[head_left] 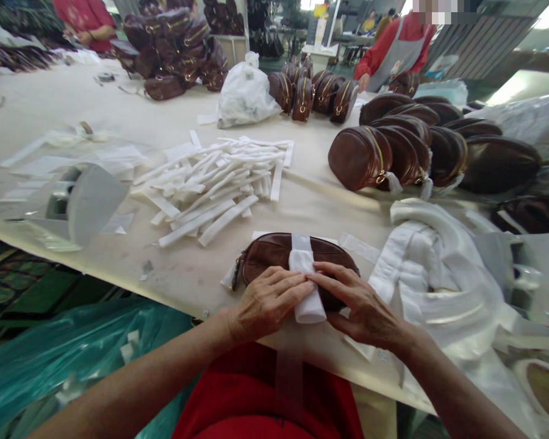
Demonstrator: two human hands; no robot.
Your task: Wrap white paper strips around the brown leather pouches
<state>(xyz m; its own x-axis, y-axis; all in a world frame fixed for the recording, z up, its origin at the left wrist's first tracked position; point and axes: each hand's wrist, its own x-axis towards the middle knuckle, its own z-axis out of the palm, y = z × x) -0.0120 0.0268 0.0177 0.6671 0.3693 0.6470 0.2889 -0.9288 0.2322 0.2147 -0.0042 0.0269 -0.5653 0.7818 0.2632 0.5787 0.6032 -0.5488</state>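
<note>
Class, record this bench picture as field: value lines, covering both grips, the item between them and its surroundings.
Left grip: fingers on a white strip
Right grip: fingertips on the same strip
Item: brown bag, strip across it
Beyond: pile of white strips
Right side: brown zipped bags
Background: person in grey apron

Bench (187, 271): pale top, dark smudges toward front edge. Pouch (269, 247) near front edge, white band (301, 249) across it. Behind it, toward left, loose heap of white strips (219, 183). White coil (446, 253) right of pouch; brown bags (359, 155) crowded behind coil. Farther back: upright bags (304, 100) close together, white sack (244, 97) just beside, bag pile (165, 88) left of sack.
</note>
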